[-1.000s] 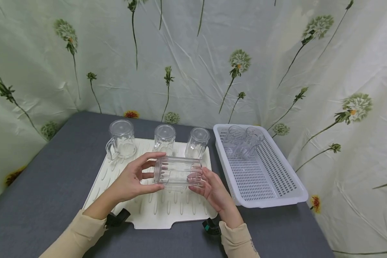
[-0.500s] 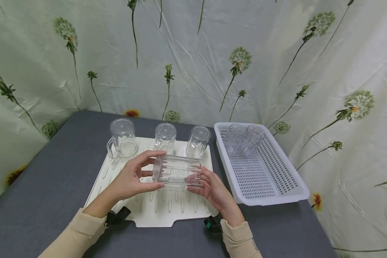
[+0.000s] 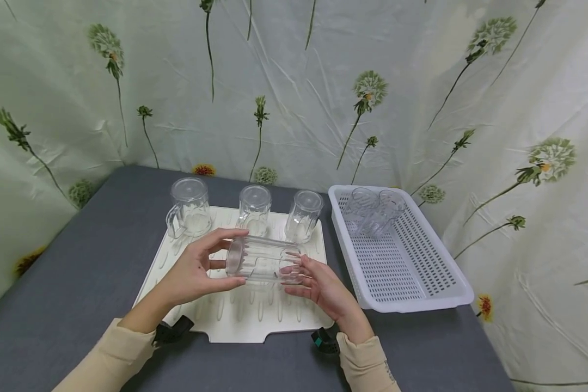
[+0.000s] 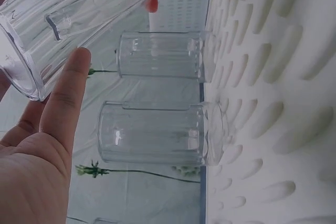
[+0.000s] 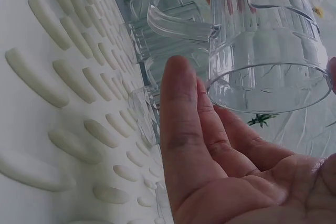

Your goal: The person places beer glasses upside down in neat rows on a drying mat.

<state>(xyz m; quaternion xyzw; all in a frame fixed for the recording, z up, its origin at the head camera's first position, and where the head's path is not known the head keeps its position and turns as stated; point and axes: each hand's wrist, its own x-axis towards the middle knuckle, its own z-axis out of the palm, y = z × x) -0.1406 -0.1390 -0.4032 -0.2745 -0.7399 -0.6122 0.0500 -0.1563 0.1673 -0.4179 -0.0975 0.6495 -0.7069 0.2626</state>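
Note:
A clear glass mug (image 3: 263, 260) lies sideways in the air above a white ridged draining board (image 3: 237, 321). My left hand (image 3: 196, 272) grips its base end, fingers above and thumb below in the head view. My right hand (image 3: 325, 286) holds the rim end between thumb and fingers. The right wrist view shows the mug's handle (image 5: 181, 27) and its open rim. Behind, a glass mug (image 3: 190, 204) with its handle to the left stands upside down on the board. Two more upturned clear glasses, a middle one (image 3: 255, 209) and a right one (image 3: 304, 216), stand beside it.
To the right of the board stands a white perforated plastic basket (image 3: 441, 256). A few clear glasses (image 3: 377, 212) lie at its far end, overlapping. A dark grey cloth (image 3: 73, 272) covers the table, and a flower-patterned curtain (image 3: 299, 109) hangs behind it.
Both hands keep hold of the mug. The left hand and the mug have shifted slightly to the left. The standing glasses and the basket have stayed in place; the head view has shifted a little.

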